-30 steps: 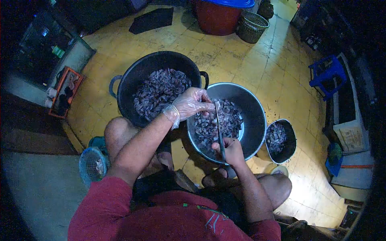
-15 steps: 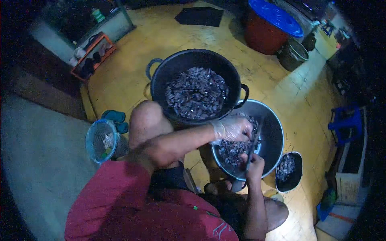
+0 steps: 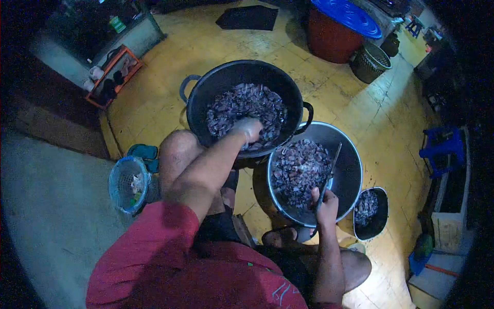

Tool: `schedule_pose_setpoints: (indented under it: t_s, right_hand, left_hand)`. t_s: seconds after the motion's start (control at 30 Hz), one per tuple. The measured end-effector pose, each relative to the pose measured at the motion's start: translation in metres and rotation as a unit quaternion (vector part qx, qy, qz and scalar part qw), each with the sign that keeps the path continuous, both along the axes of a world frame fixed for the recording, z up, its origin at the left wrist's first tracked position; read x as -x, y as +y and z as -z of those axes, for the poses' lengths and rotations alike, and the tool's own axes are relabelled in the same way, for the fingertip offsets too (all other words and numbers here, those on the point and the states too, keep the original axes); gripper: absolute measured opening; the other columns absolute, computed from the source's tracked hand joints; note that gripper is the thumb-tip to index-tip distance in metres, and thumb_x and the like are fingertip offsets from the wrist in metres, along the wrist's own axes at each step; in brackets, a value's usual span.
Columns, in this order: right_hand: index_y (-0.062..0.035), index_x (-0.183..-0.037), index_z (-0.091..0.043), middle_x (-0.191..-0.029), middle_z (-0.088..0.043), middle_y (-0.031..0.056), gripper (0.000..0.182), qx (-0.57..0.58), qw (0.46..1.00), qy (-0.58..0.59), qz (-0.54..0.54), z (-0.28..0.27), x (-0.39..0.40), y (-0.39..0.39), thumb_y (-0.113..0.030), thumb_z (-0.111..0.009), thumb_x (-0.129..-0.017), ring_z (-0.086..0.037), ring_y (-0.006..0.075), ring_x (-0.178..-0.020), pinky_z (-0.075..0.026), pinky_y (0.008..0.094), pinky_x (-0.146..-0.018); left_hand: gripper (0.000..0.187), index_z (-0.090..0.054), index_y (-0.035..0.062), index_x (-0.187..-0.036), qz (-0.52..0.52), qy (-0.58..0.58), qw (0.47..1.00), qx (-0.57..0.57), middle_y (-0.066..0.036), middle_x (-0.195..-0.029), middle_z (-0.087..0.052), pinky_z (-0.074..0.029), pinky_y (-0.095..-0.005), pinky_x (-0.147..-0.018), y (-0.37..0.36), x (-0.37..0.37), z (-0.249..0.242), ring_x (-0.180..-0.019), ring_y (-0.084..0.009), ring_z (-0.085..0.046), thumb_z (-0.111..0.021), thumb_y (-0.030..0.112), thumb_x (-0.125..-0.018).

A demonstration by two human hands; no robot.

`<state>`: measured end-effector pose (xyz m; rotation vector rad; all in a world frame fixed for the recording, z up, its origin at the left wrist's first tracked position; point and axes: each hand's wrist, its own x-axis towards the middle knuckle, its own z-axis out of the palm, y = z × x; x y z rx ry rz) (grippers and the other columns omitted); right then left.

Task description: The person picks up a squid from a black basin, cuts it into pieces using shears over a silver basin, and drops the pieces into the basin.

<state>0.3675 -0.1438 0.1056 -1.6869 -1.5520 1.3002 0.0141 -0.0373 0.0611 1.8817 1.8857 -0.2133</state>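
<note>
A large black two-handled pot (image 3: 200, 110) holds wet, dark purplish pieces (image 3: 247, 105). My left hand (image 3: 249, 129), in a thin clear glove, reaches down into these pieces near the pot's front side; its fingers are blurred and partly hidden. To the right stands a metal basin (image 3: 352, 170) with a heap of smaller, cut-looking purplish pieces (image 3: 301, 167). Over the front right of the basin, my bare right hand (image 3: 327, 207) is closed around a long knife (image 3: 333, 166), whose blade points up and away, edge-on to me.
A black scoop-shaped container (image 3: 380, 219) with more pieces stands right of the basin. A blue mesh basket (image 3: 116, 193) and green slippers (image 3: 143, 152) lie left of my knee. Farther off are a red-brown tub (image 3: 332, 44) with a blue lid, a bucket (image 3: 368, 64) and a blue stool (image 3: 445, 152).
My left hand has moved from the basin, beside the knife, left into the black pot. My right hand stays at the basin with the knife. The view has shifted slightly.
</note>
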Motion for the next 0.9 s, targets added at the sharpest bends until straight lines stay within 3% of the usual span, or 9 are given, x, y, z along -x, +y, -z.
schedule_pose_setpoints:
  t_s: [0.23, 0.3, 0.37, 0.5, 0.53, 0.63, 0.67, 0.73, 0.9]
  right_hand:
    - [0.0026, -0.082, -0.066, -0.068, -0.065, 0.0120, 0.052, -0.027, 1.000, 0.009, -0.010, -0.004, 0.003, -0.004, -0.049, -0.070, -0.082, -0.056, 0.0168, -0.063, -0.047, 0.0344, -0.064]
    - [0.0020, -0.080, -0.065, -0.068, -0.065, 0.0128, 0.051, -0.012, 1.000, -0.008, -0.014, -0.003, 0.002, -0.002, -0.049, -0.070, -0.082, -0.056, 0.0171, -0.063, -0.046, 0.0349, -0.063]
    - [-0.0010, -0.072, -0.060, -0.060, -0.058, 0.0025, 0.049, -0.033, 0.998, -0.031, -0.033, -0.006, 0.004, -0.003, -0.047, -0.070, -0.084, -0.052, 0.0094, -0.054, -0.040, 0.0274, -0.050]
    - [-0.0002, -0.075, -0.063, -0.063, -0.060, 0.0041, 0.052, -0.002, 0.998, -0.035, -0.044, -0.006, 0.004, -0.004, -0.051, -0.069, -0.082, -0.054, 0.0100, -0.058, -0.043, 0.0282, -0.054]
    - [0.0005, -0.078, -0.064, -0.065, -0.061, 0.0048, 0.054, -0.006, 0.998, -0.031, -0.053, -0.013, 0.007, -0.005, -0.053, -0.069, -0.081, -0.055, 0.0106, -0.060, -0.044, 0.0290, -0.056]
    - [0.0033, -0.084, -0.066, -0.070, -0.064, 0.0068, 0.059, 0.000, 0.998, -0.023, -0.055, -0.016, 0.009, -0.008, -0.055, -0.068, -0.080, -0.058, 0.0132, -0.067, -0.046, 0.0315, -0.063]
    - [0.0032, -0.084, -0.066, -0.070, -0.063, 0.0064, 0.059, 0.036, 0.996, -0.012, -0.078, -0.018, 0.010, -0.008, -0.055, -0.068, -0.080, -0.058, 0.0136, -0.068, -0.046, 0.0318, -0.063]
    - [0.0019, -0.085, -0.064, -0.071, -0.061, 0.0042, 0.060, 0.058, 0.991, 0.006, -0.119, -0.013, 0.010, -0.008, -0.058, -0.067, -0.079, -0.056, 0.0138, -0.069, -0.045, 0.0323, -0.064]
    - [0.0018, -0.086, -0.066, -0.070, -0.063, 0.0092, 0.061, 0.073, 0.985, 0.053, -0.145, -0.023, 0.016, -0.014, -0.058, -0.064, -0.080, -0.056, 0.0168, -0.068, -0.047, 0.0376, -0.066]
  left_hand:
    - [0.035, -0.067, 0.0030, -0.110, -0.031, 0.056, 0.998, -0.020, -0.021, -0.119, -0.062, -0.048, -0.0455, -0.094, 0.005, 0.003, 0.038, -0.111, -0.0352, -0.060, -0.042, 0.013, -0.089]
    - [0.032, -0.068, 0.0035, -0.108, -0.035, 0.045, 0.998, -0.004, -0.021, -0.116, -0.063, -0.048, -0.0446, -0.093, 0.006, 0.003, 0.025, -0.110, -0.0350, -0.061, -0.047, 0.014, -0.086]
    - [0.027, -0.069, 0.0047, -0.102, 0.009, 0.012, 0.999, -0.033, -0.022, -0.112, -0.064, -0.048, -0.0434, -0.093, 0.004, -0.002, 0.008, -0.105, -0.0357, -0.062, -0.055, 0.017, -0.082]
    - [0.024, -0.068, 0.0053, -0.093, -0.061, -0.165, 0.975, -0.138, -0.021, -0.096, -0.068, -0.050, -0.0433, -0.085, 0.018, -0.004, -0.011, -0.092, -0.0379, -0.065, -0.065, 0.024, -0.077]
    - [0.027, -0.067, 0.0038, -0.089, -0.046, -0.148, 0.975, -0.161, -0.019, -0.085, -0.069, -0.052, -0.0406, -0.077, 0.020, -0.006, -0.024, -0.080, -0.0313, -0.067, -0.069, 0.027, -0.077]
    - [0.022, -0.063, 0.0027, -0.083, -0.184, -0.471, 0.860, -0.069, -0.010, -0.081, -0.069, -0.050, -0.0266, -0.060, 0.020, -0.031, -0.072, -0.068, -0.0108, -0.063, -0.075, 0.021, -0.080]
    - [0.022, -0.063, 0.0027, -0.083, -0.177, -0.472, 0.861, -0.068, -0.010, -0.081, -0.069, -0.050, -0.0266, -0.060, 0.015, -0.041, -0.088, -0.068, -0.0108, -0.063, -0.075, 0.021, -0.080]
    - [0.019, -0.060, 0.0022, -0.092, -0.222, -0.648, 0.727, -0.053, -0.009, -0.085, -0.068, -0.050, -0.0229, -0.059, 0.003, -0.061, -0.112, -0.069, -0.0114, -0.063, -0.073, 0.013, -0.083]
    - [0.024, -0.056, 0.0000, -0.100, -0.219, -0.656, 0.722, -0.023, -0.008, -0.092, -0.063, -0.055, -0.0253, -0.064, -0.035, -0.102, -0.130, -0.073, -0.0133, -0.062, -0.071, 0.011, -0.085]
